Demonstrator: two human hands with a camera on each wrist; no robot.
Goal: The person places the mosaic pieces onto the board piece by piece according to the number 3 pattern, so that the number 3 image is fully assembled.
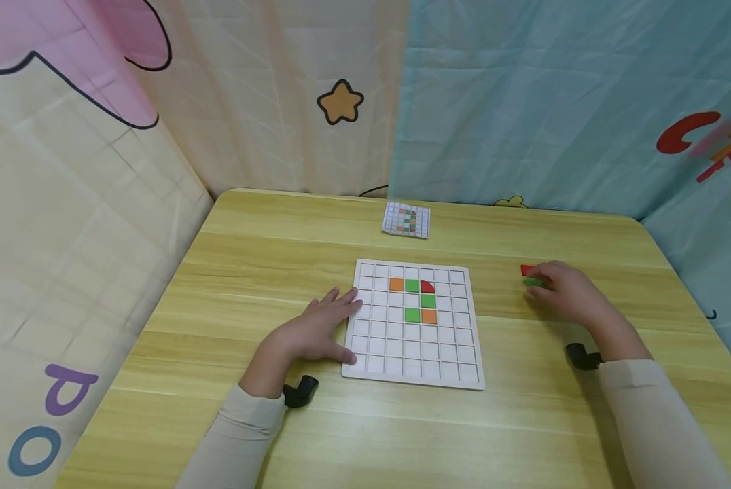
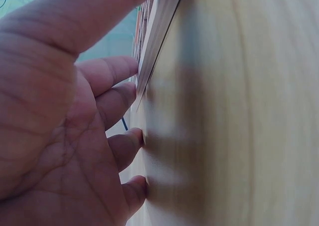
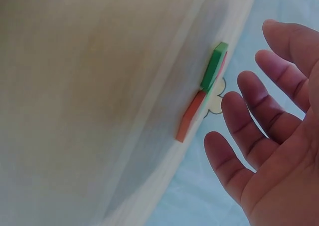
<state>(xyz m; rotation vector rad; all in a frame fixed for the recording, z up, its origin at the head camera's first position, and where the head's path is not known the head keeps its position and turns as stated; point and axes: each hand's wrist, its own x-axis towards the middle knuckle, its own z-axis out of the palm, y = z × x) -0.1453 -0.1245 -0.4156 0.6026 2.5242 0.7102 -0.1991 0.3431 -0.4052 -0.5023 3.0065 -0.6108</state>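
Note:
A white square grid board [image 1: 448, 336] lies mid-table, with several orange, green and red tiles set in its cells. The red tile [image 1: 427, 287] has one rounded corner. My left hand [image 1: 316, 331] is spread at the board's left side, thumb and fingertips touching its edge. To the right of the board, my right hand [image 1: 562, 293] hovers over loose tiles, its fingers loosely bent and holding nothing. A red tile [image 1: 526, 269] and a green tile [image 1: 533, 281] show past its fingertips. The right wrist view shows a green tile [image 3: 214, 69] and an orange tile [image 3: 190, 117] apart from the fingers.
A small paper card [image 1: 390, 221] printed with a coloured grid pattern lies behind the board. The wooden table [image 1: 268, 238] reaches back to patterned curtains [image 1: 268, 102]. A black wrist camera mount [image 1: 301, 392] sits at the left wrist, another [image 1: 581, 357] at the right.

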